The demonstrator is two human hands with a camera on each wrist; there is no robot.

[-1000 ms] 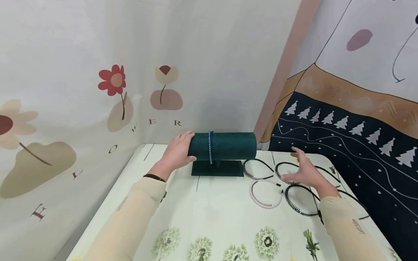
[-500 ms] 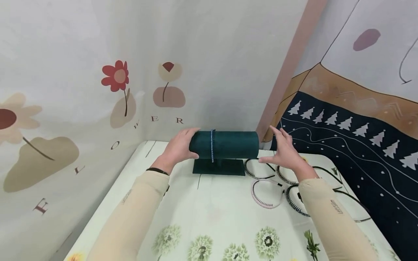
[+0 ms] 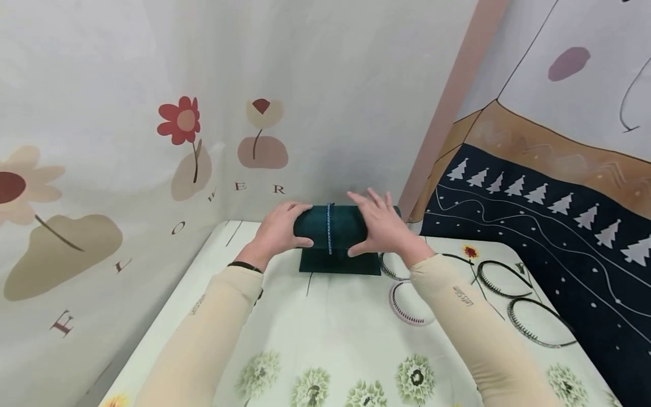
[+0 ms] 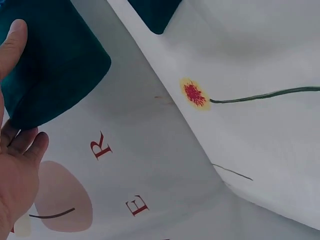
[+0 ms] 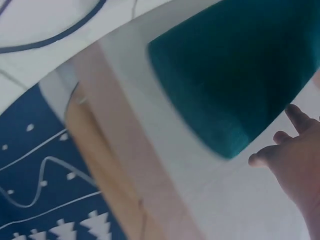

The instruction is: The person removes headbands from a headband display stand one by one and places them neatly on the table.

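A dark green velvet headband display stand point(image 3: 312, 223), a horizontal roll on a flat base, stands at the back of the table. One thin blue headband point(image 3: 329, 229) circles the roll left of its middle. My left hand point(image 3: 280, 229) grips the roll's left end, thumb in front and fingers behind; the left wrist view shows the thumb lying on the velvet point(image 4: 60, 65). Over the right part of the roll is my right hand point(image 3: 385, 230), fingers spread above and thumb low in front. In the right wrist view its fingertips are beside the roll point(image 5: 230, 80); firm contact is unclear.
A pink toothed headband point(image 3: 405, 317) lies right of the stand, partly under my right forearm. Several black headbands lie farther right, among them one near the edge point(image 3: 529, 338). Printed cloth walls point(image 3: 346, 113) rise behind the table point(image 3: 315, 322).
My right hand has moved left from above the black headbands, past the roll's right end, onto its right half. The left hand has kept its grip; the blue headband looks unmoved.
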